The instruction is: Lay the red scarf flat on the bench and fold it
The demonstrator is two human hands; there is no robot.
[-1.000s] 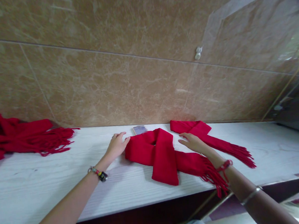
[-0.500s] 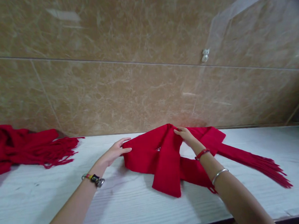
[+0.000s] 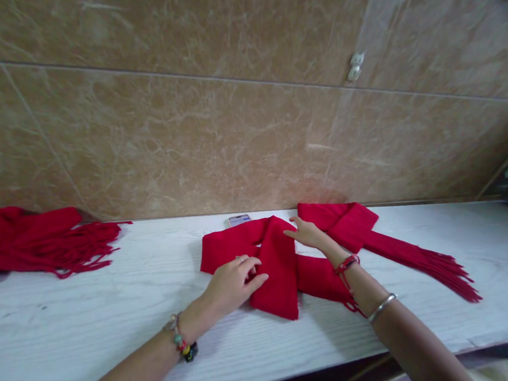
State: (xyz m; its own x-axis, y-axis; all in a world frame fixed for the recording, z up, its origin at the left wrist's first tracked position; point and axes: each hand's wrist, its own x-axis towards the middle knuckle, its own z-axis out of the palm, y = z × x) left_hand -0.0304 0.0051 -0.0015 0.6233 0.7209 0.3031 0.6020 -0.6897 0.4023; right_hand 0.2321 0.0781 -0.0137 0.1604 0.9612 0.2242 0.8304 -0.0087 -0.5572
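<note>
A red scarf (image 3: 274, 283) lies in front of me, bent into a flat loop with one end crossed over its lower strip. My left hand (image 3: 234, 282) is over the crossing, thumb apart from the curved fingers, with the fingertips at the cloth. Beside the upper right of the loop, my right hand (image 3: 307, 233) has its fingers spread, close to the scarf's edge. A short fringe shows under my right wrist. Behind that hand is another folded red length of scarf (image 3: 350, 223), its fringed tail (image 3: 439, 269) stretching right; my arm hides whether the two join.
A bunched red fringed scarf (image 3: 40, 242) lies at the far left of the white wood-grain table (image 3: 127, 320). Against the back edge, behind the loop, is a phone (image 3: 239, 220). A brown marbled wall (image 3: 196, 142) rises behind, bearing a small white hook (image 3: 356, 66).
My left hand has moved from the loop's left end to the crossing. The right hand has let go of the upper fold. The loop sits lower, showing the phone; the view has shifted.
</note>
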